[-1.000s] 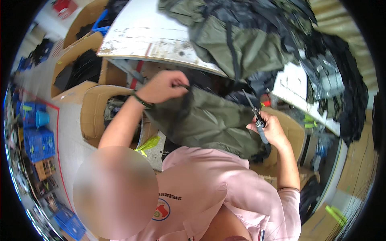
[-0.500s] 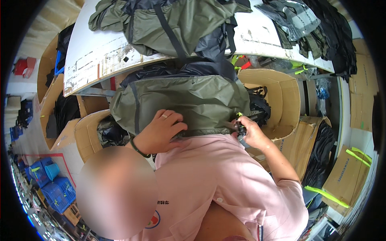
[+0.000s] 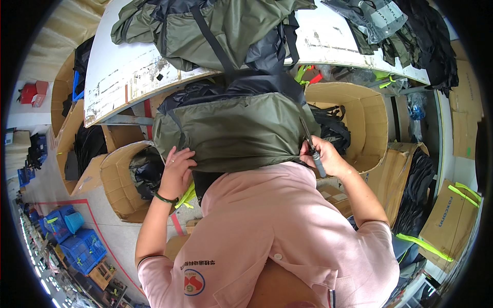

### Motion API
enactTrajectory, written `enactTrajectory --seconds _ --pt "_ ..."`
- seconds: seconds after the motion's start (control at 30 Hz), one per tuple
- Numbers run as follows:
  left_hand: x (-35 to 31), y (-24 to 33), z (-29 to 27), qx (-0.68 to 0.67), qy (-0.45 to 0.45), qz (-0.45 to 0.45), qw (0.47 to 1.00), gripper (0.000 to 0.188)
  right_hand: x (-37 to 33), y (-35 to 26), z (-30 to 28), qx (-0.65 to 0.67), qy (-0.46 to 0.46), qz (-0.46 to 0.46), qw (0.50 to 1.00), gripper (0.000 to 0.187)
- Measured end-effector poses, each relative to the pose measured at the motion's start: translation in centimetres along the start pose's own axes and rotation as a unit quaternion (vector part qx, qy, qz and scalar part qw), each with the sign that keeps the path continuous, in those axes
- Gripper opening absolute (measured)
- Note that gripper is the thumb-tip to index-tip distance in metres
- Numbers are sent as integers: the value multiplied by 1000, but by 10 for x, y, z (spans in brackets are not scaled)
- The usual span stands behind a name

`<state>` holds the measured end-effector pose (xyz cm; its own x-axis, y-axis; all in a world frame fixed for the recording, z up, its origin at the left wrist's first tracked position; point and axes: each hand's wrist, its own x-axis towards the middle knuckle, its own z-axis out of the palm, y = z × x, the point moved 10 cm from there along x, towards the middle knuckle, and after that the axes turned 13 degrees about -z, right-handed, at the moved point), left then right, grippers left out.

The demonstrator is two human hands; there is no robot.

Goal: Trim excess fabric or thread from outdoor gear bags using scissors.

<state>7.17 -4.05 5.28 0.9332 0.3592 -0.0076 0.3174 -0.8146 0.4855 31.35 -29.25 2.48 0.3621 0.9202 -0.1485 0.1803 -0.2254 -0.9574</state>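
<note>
A large olive-green fabric bag (image 3: 231,131) with dark panels hangs from the table's front edge down to my lap. My left hand (image 3: 177,172) is closed at its lower left corner, fingers pinching the cloth edge. In my right hand (image 3: 328,158) is a slim pointed tool (image 3: 317,163) with a grey handle, its dark tip pointing up and away from me. The kind of tool is unclear. That hand's fingertips also touch the bag's lower right edge.
More olive and dark fabric (image 3: 205,31) lies on the worn white table (image 3: 118,77). Open cardboard boxes stand on the left (image 3: 110,174) and right (image 3: 367,113), with black items inside. Blue crates (image 3: 84,249) sit on the floor at far left.
My left hand has moved left and down from the bag's front to its lower left corner. The tool in my right hand has turned upward, showing its length. The bag's lower edge is pulled straighter.
</note>
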Motion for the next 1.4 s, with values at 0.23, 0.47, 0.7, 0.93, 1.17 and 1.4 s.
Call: enactTrajectory --seconds 0.23,0.47,0.7,0.93,1.17,1.4 --pt "19 -75 26 -428 -197 -261 843 13 13 -7 -26 37 5 18 999 17" --pt "21 -80 28 -448 -206 -288 821 25 30 -15 -36 -42 -1 -7 999 18" --pt "31 -70 33 -468 -221 -271 812 27 25 -5 -46 -45 34 33 998 19" --pt "42 -61 12 -383 -219 -178 880 26 30 -3 -43 -18 57 30 998 22" --pt "-115 -221 -155 -301 107 -408 855 29 86 -63 -68 -86 147 -130 977 24" --pt "-401 -338 -216 82 247 -658 707 30 183 -145 -123 -154 330 -247 898 35"
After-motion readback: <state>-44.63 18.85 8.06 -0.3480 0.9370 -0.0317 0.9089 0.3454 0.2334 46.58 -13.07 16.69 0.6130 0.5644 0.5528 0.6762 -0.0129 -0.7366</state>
